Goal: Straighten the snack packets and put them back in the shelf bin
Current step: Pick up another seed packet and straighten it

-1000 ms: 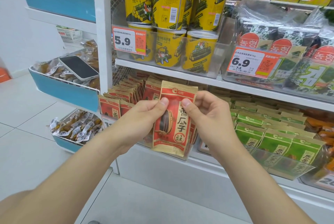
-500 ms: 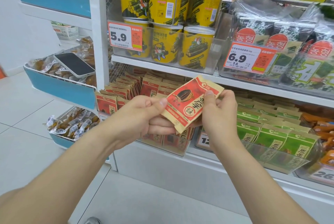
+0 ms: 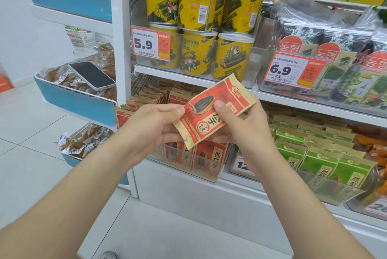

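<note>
Left grip (image 3: pixel 155 124) pinches the lower-left end of a red sunflower-seed packet (image 3: pixel 204 121), thumb on the printed face, and right grip (image 3: pixel 240 127) pinches its upper half with the thumb on the seed picture. I hold the packet in the air, tilted with its top edge up and to the right. It sits in front of the lower shelf, just above the front of the clear shelf bin (image 3: pixel 209 175).

By my reading I am in the straightening step, with the packet flat between both grips and not yet put back. The next move calls for turning it upright so its print matches the fronts showing through the bin wall. Then it goes into the row without buckling its neighbours. I cannot see the gap it should fill, because my hands cover that part of the bin.

The bin holds rows of matching red packets (image 3: pixel 159 93), standing on edge and leaning back. Beside it on the right, another clear bin (image 3: pixel 326 187) holds green packets (image 3: pixel 314 158) in similar rows. On the shelf above, yellow seaweed-roll tubs (image 3: pixel 194 1) are stacked two high in a clear tray (image 3: pixel 251 57). To the left, a blue side basket (image 3: pixel 77 101) carries wrapped snacks with a phone (image 3: pixel 92 74) lying on top.
</note>
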